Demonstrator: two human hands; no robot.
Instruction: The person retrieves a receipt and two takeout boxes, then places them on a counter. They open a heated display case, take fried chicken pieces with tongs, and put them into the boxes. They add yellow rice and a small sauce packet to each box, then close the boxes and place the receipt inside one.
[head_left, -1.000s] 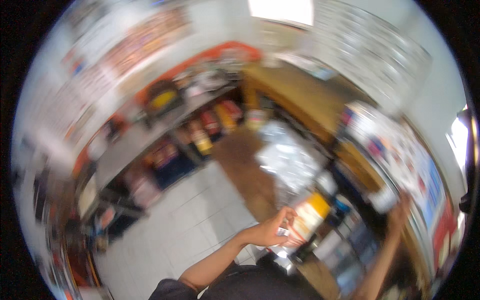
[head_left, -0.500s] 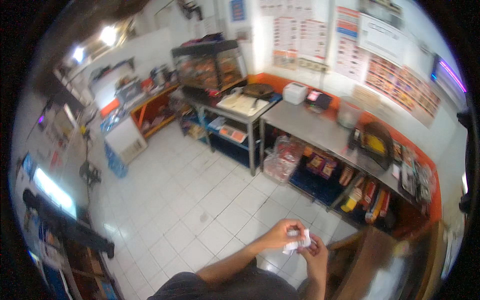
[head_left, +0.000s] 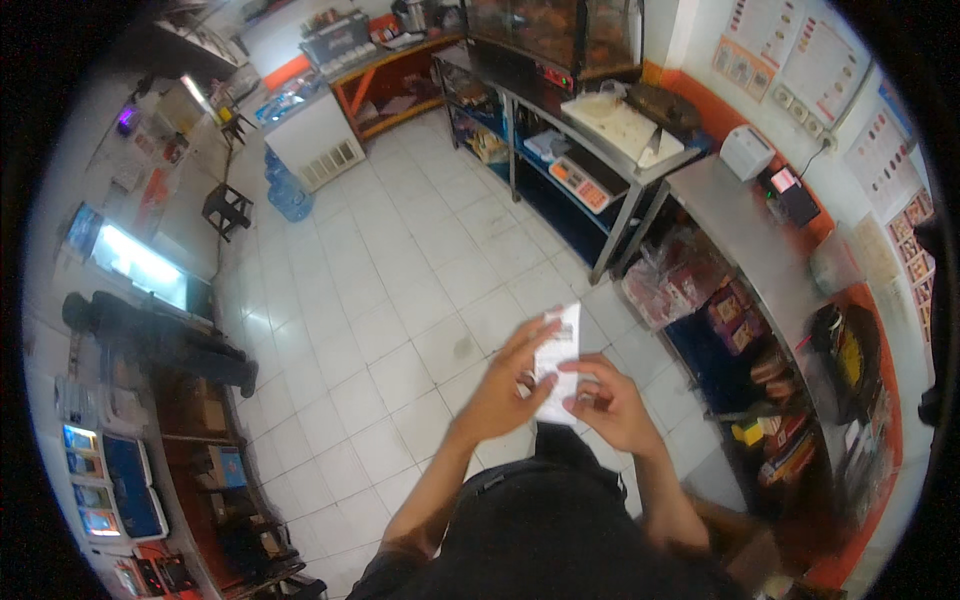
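A narrow white slip of paper with print on it, like a receipt (head_left: 563, 347), is stretched upright in front of my body, above the tiled floor. My left hand (head_left: 497, 390) grips its left side, with the thumb on the face and the fingers along the edge. From the right, my right hand (head_left: 617, 408) pinches the lower part between curled fingers and thumb. The two hands are close together, and their fingers cover part of the slip.
To the right runs a steel counter (head_left: 745, 215) with a small white printer (head_left: 747, 153). Beyond it stands a table with a white cutting board (head_left: 625, 125) and a glass display case (head_left: 550, 35). A white chest freezer (head_left: 315, 140), water bottles (head_left: 288, 190) and a dark stool (head_left: 228, 210) stand far left.
The slip was crumpled or folded between my fingers and is now opened out lengthwise. My view has tilted down and turned, and my hands appear higher and larger.
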